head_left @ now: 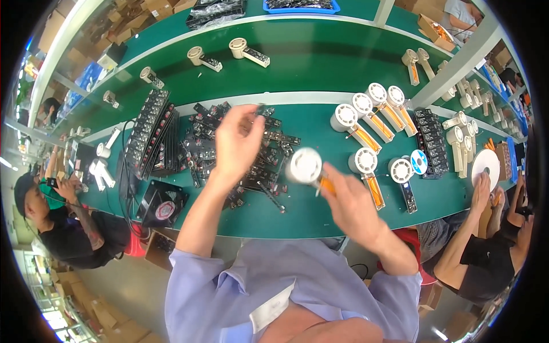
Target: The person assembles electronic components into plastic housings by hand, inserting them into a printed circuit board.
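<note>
In my right hand [355, 207] is a white handheld fan housing [305, 165] with a round head and an orange part in its handle; its head is blurred by motion. My left hand [237, 143] is over a loose heap of small black circuit boards [251, 182], thumb and index finger apart and the other fingers curled. A dark piece shows by its fingertips, and I cannot tell whether it touches them. Right of my hands lie several similar housings with orange handles [373, 191]. One fan [401, 170] with a black board in its handle lies beside a blue-and-white disc [419, 162].
Stacked black board strips [150, 131] stand left of the heap, behind a black blower fan [162, 204] and cables. Another black stack [430, 143] is at the right. Fans line the green back ledge [320, 68]. People sit at both sides; one touches a white disc [485, 166].
</note>
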{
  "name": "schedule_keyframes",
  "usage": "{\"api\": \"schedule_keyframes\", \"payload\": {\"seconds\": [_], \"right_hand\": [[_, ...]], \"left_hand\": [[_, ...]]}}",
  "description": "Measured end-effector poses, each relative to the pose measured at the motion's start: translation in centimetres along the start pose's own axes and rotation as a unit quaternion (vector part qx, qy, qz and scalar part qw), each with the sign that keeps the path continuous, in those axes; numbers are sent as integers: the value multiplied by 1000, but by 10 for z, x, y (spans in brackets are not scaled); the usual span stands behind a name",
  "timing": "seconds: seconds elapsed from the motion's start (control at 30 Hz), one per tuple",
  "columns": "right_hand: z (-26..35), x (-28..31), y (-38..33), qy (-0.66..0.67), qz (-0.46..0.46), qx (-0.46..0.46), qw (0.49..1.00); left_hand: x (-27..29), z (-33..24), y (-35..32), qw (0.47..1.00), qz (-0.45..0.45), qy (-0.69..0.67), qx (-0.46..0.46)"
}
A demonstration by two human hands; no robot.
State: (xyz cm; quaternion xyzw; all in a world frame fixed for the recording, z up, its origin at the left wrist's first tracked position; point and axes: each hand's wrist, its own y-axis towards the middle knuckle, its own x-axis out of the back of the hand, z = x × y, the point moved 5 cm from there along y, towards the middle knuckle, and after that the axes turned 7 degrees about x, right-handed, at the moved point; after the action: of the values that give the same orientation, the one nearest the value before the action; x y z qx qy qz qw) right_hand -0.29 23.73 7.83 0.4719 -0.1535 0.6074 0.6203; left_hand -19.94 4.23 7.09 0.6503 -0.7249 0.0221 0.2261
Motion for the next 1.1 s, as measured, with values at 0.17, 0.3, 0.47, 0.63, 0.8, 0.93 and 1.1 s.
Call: {"api": "schedule_keyframes", "payload": {"seconds": [0.17,0.3,0.47,0.63,0.8,0.93,1.1], "right_hand": [[-2,-40,-21,-36,-5,-5,999],[-6,-14,-24,-5,-35,-50,998],[5,-12,-53,44,48,-37,997],[2,-15,-23,-7,48,0,999],[39,2,-10,65,-51,42,996],[35,-20,2,278,-39,-95,955],[-10,-7,-41,332,-79,-241,908]], "left_hand": [[27,26,-24,995,-36,-82,53],[45,19,-69,977,-17,-199,69],[44,28,-159,930,349,-41,109],[41,53,-173,944,218,-102,223],[24,6,-149,932,109,-304,166],[-5,-25,-140,968,197,-156,-28],[28,-22,-141,935,220,161,-226]]}}
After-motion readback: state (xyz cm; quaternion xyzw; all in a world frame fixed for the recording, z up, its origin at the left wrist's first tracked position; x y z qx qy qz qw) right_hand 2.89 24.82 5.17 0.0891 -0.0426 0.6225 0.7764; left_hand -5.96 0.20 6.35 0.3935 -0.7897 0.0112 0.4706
